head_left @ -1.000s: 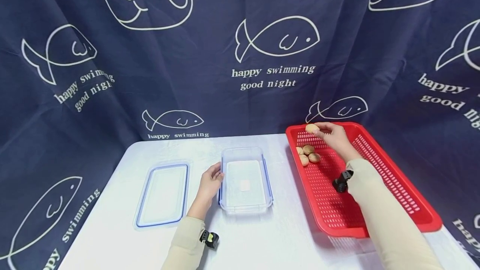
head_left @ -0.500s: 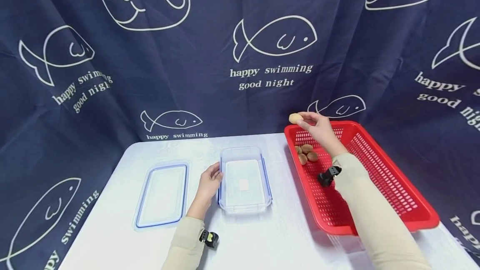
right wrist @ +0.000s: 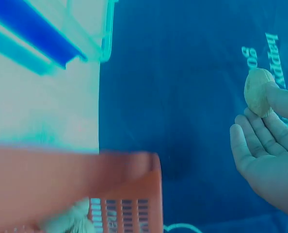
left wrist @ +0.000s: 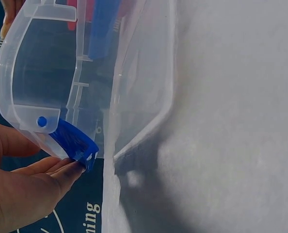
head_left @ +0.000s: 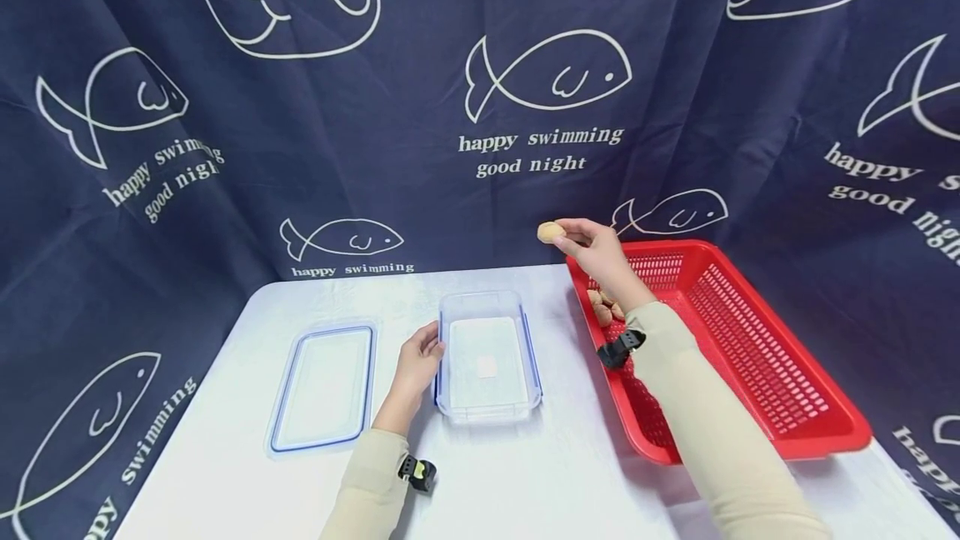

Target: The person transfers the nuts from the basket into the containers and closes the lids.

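My right hand (head_left: 600, 252) pinches a small tan oval piece (head_left: 551, 232) between thumb and fingers, raised beyond the basket's left rim. In the right wrist view the piece (right wrist: 259, 92) is rounded, with a line along its edge; its exact kind does not show. My left hand (head_left: 418, 361) grips the left side of a clear plastic food container (head_left: 487, 415). In the left wrist view, fingers (left wrist: 61, 170) lie against its blue clasp (left wrist: 73, 141). More tan-brown pieces (head_left: 603, 315) lie in the red basket (head_left: 750, 332), partly hidden by my right hand and wrist.
A clear lid with a blue seal (head_left: 322, 390) lies flat on the white table (head_left: 465, 482), left of the container. Behind the table hangs a dark blue curtain (head_left: 420, 107) with white fish drawings. The basket's high rim stands at the right.
My right hand has carried the tan piece leftward, from over the basket's back left corner to beyond its rim. My left hand stays at the container.
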`<state>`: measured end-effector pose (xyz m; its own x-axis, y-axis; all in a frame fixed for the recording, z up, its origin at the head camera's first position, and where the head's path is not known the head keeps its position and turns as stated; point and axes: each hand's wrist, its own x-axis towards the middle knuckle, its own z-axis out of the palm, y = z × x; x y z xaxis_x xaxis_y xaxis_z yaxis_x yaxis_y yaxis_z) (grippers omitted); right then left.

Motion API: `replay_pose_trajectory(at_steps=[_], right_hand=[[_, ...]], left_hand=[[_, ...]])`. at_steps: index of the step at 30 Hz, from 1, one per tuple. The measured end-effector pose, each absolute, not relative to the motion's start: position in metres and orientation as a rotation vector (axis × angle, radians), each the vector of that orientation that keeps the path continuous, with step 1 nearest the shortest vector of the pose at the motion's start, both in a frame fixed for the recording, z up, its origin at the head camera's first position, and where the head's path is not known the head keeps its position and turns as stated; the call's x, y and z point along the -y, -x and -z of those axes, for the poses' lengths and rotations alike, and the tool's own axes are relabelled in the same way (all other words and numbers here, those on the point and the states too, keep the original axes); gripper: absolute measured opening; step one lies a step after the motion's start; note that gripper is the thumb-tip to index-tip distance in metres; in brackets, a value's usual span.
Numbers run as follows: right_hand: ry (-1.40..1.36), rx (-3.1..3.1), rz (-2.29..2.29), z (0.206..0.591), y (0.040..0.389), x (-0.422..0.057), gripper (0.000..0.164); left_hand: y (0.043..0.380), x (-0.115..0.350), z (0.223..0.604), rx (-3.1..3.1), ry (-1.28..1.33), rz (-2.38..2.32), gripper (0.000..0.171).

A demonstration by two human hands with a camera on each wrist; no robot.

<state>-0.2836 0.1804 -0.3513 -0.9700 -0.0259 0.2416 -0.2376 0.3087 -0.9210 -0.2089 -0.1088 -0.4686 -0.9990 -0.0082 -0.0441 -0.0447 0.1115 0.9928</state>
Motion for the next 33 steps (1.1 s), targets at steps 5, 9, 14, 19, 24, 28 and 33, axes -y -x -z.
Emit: replay_pose_trajectory(at_steps=[5, 9, 14, 19, 24, 28, 33], right_hand=[[-0.303, 2.37, -1.747, 0.352, 0.286, -0.161, 0.037], [-0.339, 2.359, -1.746, 0.355, 0.288, -0.143, 0.035], [-0.351, 2.358, -1.766, 0.362, 0.289, -0.124, 0.033], [-0.347, 2.388, -1.774, 0.368, 0.289, -0.107, 0.033], [-0.363, 2.403, -1.773, 0.374, 0.29, -0.094, 0.032], [-0.381, 2.403, -1.777, 0.382, 0.294, -0.085, 0.031], [-0.407, 2.417, -1.735, 0.392, 0.296, -0.075, 0.03]], left_hand=[[0.21, 0.109, 0.469, -2.322, 0.051, -2.083, 0.043], [0.21, 0.108, 0.468, -2.333, 0.051, -2.081, 0.043], [0.211, 0.108, 0.469, -2.341, 0.063, -2.075, 0.043], [0.211, 0.109, 0.471, -2.353, 0.083, -2.059, 0.043], [0.21, 0.108, 0.47, -2.335, 0.09, -2.068, 0.044], [0.21, 0.108, 0.47, -2.332, 0.086, -2.068, 0.044], [0.21, 0.108, 0.471, -2.346, 0.077, -2.066, 0.044]])
